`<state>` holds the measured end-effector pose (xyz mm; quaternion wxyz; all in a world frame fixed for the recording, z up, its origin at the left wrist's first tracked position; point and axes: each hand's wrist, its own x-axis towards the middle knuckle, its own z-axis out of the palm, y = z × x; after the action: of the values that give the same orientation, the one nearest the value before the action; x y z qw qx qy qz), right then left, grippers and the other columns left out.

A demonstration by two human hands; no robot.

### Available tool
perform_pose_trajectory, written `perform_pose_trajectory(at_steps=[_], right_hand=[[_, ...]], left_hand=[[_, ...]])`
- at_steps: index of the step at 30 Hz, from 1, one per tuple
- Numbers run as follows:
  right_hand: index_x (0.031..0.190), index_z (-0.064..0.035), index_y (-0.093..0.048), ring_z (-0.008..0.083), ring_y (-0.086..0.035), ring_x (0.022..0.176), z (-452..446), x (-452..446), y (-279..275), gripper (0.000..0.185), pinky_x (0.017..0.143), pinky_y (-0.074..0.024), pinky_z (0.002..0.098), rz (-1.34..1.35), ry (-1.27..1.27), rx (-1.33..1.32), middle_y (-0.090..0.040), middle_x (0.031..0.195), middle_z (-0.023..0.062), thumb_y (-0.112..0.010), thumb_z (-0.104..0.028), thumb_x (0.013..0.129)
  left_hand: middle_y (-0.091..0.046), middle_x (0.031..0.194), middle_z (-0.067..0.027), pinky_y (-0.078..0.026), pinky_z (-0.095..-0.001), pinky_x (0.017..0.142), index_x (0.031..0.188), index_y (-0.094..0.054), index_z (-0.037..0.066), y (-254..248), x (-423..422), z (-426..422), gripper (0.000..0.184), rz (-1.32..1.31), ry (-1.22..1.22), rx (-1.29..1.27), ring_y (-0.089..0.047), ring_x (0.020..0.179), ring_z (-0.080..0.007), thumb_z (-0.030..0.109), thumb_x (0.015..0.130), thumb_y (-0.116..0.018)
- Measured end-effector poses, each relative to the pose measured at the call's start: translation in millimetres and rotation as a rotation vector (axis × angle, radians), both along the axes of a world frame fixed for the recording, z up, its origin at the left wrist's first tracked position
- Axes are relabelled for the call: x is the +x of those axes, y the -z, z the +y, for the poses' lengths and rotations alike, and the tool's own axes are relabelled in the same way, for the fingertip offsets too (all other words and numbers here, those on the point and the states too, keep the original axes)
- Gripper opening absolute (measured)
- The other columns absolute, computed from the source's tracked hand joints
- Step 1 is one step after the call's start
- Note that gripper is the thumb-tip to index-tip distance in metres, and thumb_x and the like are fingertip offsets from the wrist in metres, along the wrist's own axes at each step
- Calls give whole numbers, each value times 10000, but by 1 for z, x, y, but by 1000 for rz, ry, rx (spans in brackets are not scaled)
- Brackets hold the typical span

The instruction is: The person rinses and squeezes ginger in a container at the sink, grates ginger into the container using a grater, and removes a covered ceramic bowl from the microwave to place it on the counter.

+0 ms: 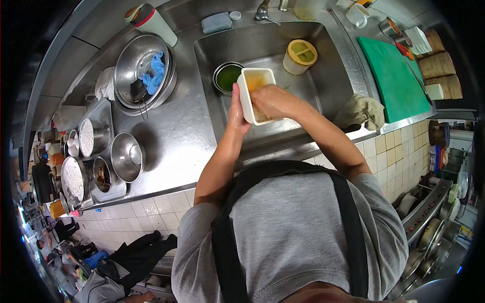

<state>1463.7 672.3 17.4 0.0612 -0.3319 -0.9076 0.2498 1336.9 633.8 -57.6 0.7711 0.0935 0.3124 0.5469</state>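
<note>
Over the metal sink (328,96), a white rectangular container (246,98) is tilted, with something orange-yellow inside. My left hand (237,112) grips its left wall from outside, fingers partly hidden behind it. Inside the container is my right hand (273,102), its fingers bent down and hidden, so what they touch cannot be made out. Just behind the container, in the sink, stands a round metal bowl with green contents (228,77). A yellow-lidded tub (300,56) is farther right in the sink.
The faucet (264,12) is at the back. A green board (394,78) and a beige cloth (365,112) lie right. Left are stacked metal bowls with a blue cloth (154,73), an empty bowl (127,157) and bowls of white stuff. Another person (116,272) is lower left.
</note>
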Motion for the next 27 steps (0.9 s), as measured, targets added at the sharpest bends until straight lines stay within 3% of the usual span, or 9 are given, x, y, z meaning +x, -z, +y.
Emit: perform_pose_trajectory(at_steps=[2, 5, 8, 9, 12, 15, 21, 27], right_hand=[[808, 7, -610, 376, -623, 743, -3, -4, 0, 185, 695, -495, 438, 33, 188, 104, -627, 812, 231, -483, -124, 779], [843, 9, -600, 384, -616, 743, -16, -8, -5, 215, 734, -481, 451, -9, 112, 100, -632, 808, 213, -450, -140, 801], [843, 23, -588, 393, -607, 791, -19, 0, -17, 255, 804, -458, 453, -4, 9, -220, -629, 830, 218, -439, -181, 811], [1018, 31, -537, 374, -564, 940, -17, 5, -28, 356, 865, -425, 441, -49, -35, -345, -581, 991, 219, -461, -278, 857], [1147, 16, -497, 353, -531, 1036, -36, 17, -26, 469, 914, -413, 415, 121, -17, -14, -519, 1150, 217, -481, -360, 868], [1232, 2, -443, 350, -519, 1067, -41, 5, -4, 575, 920, -424, 404, 4, 6, 230, -471, 1222, 216, -491, -439, 866], [1150, 16, -499, 367, -532, 1035, -48, 4, 9, 546, 863, -456, 421, -67, 74, -73, -524, 1146, 226, -482, -454, 873], [1082, 25, -541, 380, -580, 924, -47, 6, 24, 539, 809, -461, 449, -8, 67, -112, -593, 995, 232, -463, -470, 882]], left_hand=[[-533, 1210, -109, -403, -375, 971, 1264, -453, 57, -19, 8, -4, 746, 32, -6, -12, -511, 1127, -244, 664, 836, -385], [-541, 1197, -110, -421, -379, 946, 1249, -477, 81, -11, 3, 2, 728, 4, 22, 19, -526, 1101, -247, 671, 834, -380], [-551, 1177, -123, -431, -378, 930, 1248, -479, 83, -12, 1, 0, 729, 37, -6, 2, -549, 1064, -259, 674, 835, -372], [-555, 1171, -126, -434, -377, 927, 1247, -479, 77, -12, 2, -2, 732, 35, -17, -10, -552, 1058, -262, 673, 836, -371], [-558, 1161, -131, -447, -382, 910, 1243, -479, 65, -8, 0, -2, 724, -25, 12, -15, -559, 1044, -266, 660, 848, -361], [-560, 1155, -133, -457, -396, 893, 1240, -480, 65, -5, 7, 3, 701, -29, 20, 68, -563, 1032, -271, 642, 864, -347], [-560, 1149, -141, -462, -415, 886, 1246, -469, 61, 2, 9, 1, 675, -23, -43, -7, -566, 1019, -283, 613, 885, -328], [-561, 1148, -142, -458, -419, 892, 1249, -466, 67, 9, 9, -8, 654, -6, -8, -93, -564, 1024, -287, 596, 897, -312]])
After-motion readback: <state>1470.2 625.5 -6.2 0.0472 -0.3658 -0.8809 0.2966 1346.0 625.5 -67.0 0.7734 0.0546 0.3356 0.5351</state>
